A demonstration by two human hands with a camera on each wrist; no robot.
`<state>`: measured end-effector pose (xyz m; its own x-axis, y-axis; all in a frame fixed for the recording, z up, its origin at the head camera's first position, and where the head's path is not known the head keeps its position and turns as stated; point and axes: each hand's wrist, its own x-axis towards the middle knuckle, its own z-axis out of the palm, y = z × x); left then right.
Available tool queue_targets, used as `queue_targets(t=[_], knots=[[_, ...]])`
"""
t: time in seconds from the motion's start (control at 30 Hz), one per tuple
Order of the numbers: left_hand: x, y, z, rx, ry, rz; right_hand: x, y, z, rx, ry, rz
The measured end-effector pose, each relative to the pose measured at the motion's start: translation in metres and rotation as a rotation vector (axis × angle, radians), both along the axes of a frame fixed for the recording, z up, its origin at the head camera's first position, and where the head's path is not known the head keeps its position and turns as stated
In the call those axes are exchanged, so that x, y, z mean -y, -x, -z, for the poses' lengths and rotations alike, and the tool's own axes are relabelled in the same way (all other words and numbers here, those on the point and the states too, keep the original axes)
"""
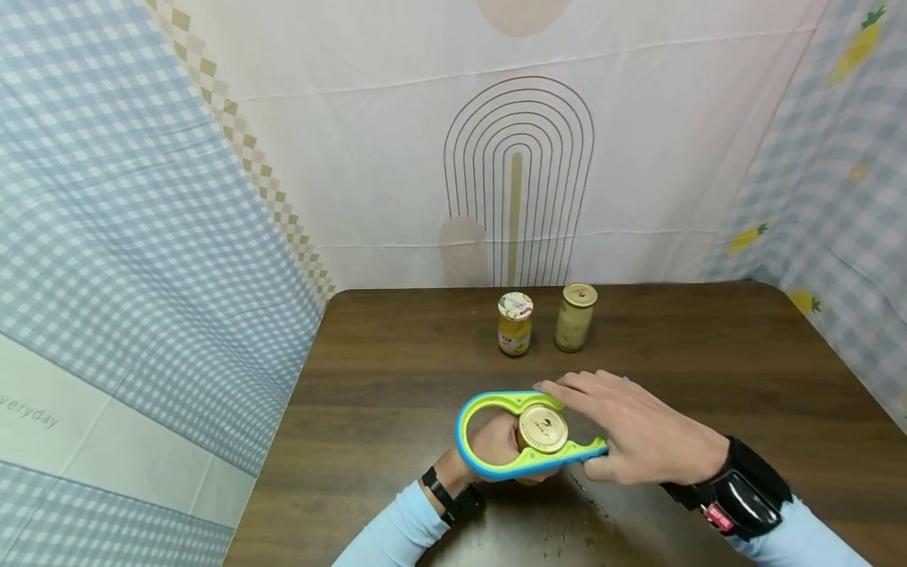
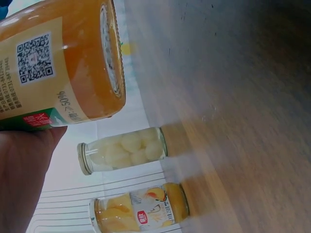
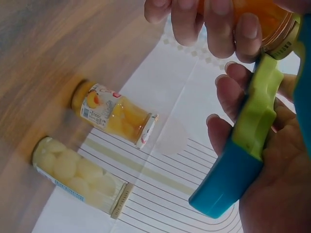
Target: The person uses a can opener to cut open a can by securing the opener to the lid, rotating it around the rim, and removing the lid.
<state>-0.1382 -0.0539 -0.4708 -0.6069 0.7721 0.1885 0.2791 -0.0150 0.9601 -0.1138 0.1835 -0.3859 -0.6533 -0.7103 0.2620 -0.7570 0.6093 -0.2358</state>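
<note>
My left hand [image 1: 497,441] grips an orange-filled glass jar [image 2: 90,58] with a paper label and QR code, its base above the table in the left wrist view. The jar's gold lid [image 1: 542,428] faces up. Around that lid lies a green and blue jar opener [image 1: 496,472], its toothed inner edges against the lid's sides. My right hand [image 1: 631,429] holds the opener's two handle ends, fingers curled round one of them in the right wrist view. There, left-hand fingers [image 3: 221,29] wrap the jar's side.
Toward the back of the brown wooden table [image 1: 383,354] stand a jar of yellow fruit [image 1: 515,335] with a patterned lid and a jar of pale round fruit [image 1: 572,324] with a gold lid. Patterned cloth [image 1: 368,173] hangs behind the table. Wet spots [image 1: 591,504] mark the tabletop near my hands.
</note>
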Motion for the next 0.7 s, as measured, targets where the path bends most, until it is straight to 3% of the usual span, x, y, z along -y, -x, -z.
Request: queue_targets(t=[0.07, 0.13, 0.2, 0.3, 0.37, 0.4, 0.5, 0.7], knots=[[0.001, 0.0, 0.001, 0.041, -0.028, 0.035, 0.001, 0.001, 0.001, -0.003, 0.009, -0.015], [0.003, 0.001, 0.003, 0.218, -0.101, 0.118, 0.002, 0.002, 0.001, 0.001, 0.017, -0.027], [0.005, 0.001, 0.004, 0.231, -0.104, 0.141, 0.002, 0.003, 0.001, 0.011, 0.031, -0.033], [0.006, 0.002, 0.005, 0.173, -0.089, 0.117, 0.002, 0.004, -0.001, 0.035, 0.055, -0.032], [0.005, 0.003, 0.003, -0.035, -0.021, 0.022, 0.001, 0.004, -0.002, 0.045, 0.068, -0.026], [0.004, 0.004, 0.003, -0.067, -0.023, 0.002, 0.0, 0.004, -0.003, 0.047, 0.072, -0.024], [0.003, 0.007, 0.002, -0.082, -0.057, -0.004, -0.002, 0.005, -0.003, 0.061, 0.079, -0.015], [-0.001, 0.01, 0.003, -0.071, -0.17, 0.047, -0.009, 0.009, -0.002, 0.075, 0.113, 0.018]])
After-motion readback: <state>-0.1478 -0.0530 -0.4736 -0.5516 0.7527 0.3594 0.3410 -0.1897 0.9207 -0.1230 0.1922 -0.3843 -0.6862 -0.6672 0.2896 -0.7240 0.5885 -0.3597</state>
